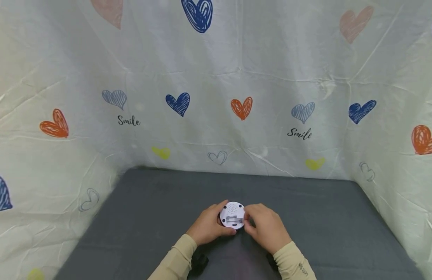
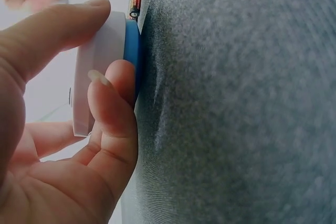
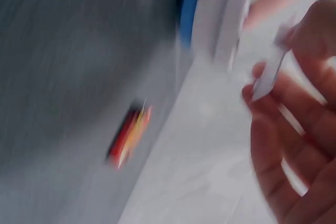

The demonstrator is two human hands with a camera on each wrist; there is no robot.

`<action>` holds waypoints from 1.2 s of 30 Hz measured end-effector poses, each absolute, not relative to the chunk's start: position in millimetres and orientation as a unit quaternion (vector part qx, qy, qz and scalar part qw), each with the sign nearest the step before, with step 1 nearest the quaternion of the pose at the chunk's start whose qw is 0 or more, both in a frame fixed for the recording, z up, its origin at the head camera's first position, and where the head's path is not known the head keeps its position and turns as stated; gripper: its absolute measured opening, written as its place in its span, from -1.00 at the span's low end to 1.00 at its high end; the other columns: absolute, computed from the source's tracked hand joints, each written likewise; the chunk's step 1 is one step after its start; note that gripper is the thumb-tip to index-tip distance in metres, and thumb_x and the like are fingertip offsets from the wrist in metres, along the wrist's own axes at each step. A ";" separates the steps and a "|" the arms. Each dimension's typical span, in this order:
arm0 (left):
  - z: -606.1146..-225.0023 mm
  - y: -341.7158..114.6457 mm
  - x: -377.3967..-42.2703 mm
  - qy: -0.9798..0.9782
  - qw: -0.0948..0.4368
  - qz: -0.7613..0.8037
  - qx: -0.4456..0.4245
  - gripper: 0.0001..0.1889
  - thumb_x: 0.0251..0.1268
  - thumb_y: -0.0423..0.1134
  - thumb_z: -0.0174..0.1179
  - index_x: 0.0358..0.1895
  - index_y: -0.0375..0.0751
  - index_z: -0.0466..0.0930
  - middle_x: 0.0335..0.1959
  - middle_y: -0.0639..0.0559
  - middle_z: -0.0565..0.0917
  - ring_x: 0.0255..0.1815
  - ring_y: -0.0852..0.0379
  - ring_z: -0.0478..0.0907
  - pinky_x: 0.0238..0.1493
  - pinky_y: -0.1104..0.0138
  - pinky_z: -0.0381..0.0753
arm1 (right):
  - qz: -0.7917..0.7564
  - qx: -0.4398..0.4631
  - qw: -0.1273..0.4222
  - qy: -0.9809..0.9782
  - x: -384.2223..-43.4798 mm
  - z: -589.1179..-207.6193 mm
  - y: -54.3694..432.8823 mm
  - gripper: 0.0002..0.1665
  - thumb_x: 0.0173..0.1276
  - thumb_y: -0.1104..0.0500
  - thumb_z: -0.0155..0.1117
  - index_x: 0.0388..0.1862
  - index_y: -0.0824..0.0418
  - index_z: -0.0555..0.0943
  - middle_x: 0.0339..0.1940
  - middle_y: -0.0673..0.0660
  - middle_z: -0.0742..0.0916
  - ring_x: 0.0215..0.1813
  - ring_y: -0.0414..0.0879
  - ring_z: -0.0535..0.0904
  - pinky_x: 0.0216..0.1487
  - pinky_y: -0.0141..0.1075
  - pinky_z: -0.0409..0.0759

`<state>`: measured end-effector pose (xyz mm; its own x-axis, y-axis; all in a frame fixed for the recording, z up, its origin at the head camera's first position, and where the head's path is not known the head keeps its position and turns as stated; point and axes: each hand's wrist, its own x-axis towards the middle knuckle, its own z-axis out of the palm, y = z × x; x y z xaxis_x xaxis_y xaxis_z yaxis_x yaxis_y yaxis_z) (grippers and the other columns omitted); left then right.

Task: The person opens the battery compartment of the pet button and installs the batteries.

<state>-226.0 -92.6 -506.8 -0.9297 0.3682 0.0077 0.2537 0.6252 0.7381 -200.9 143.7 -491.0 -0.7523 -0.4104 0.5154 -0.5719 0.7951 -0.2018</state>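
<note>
My left hand [image 1: 208, 226] grips a round white device [image 1: 232, 209] by its edge, thumb on one side and fingers on the other. Its back faces up, showing speaker holes, small dark feet and an uncovered battery compartment. The left wrist view shows the device's blue front part [image 2: 132, 51]. Close beside it, my right hand [image 1: 266, 225] pinches a small white battery cover [image 3: 269, 77] between thumb and fingers. Red-and-black batteries [image 3: 128, 135] lie on the grey surface, blurred in the right wrist view; one battery [image 2: 135, 1] also shows in the left wrist view.
A dark grey padded tabletop [image 1: 160, 206] lies under both hands. White cloth walls [image 1: 216, 128] printed with hearts and "Smile" rise at the back and both sides. A black object [image 1: 200, 263] sits by the left wrist.
</note>
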 end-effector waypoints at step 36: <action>-508.5 -91.5 -225.7 0.906 0.082 0.381 0.166 0.11 0.05 0.10 0.68 0.67 -0.17 0.33 0.44 -0.24 0.59 0.36 -0.09 0.59 0.35 -0.08 0.58 | 0.190 0.099 0.132 -0.968 -230.2 -499.1 169.6 -0.88 0.31 0.23 0.62 -0.34 0.04 0.80 -0.40 -0.04 0.70 -0.36 -0.15 0.60 -0.34 -0.20 0.58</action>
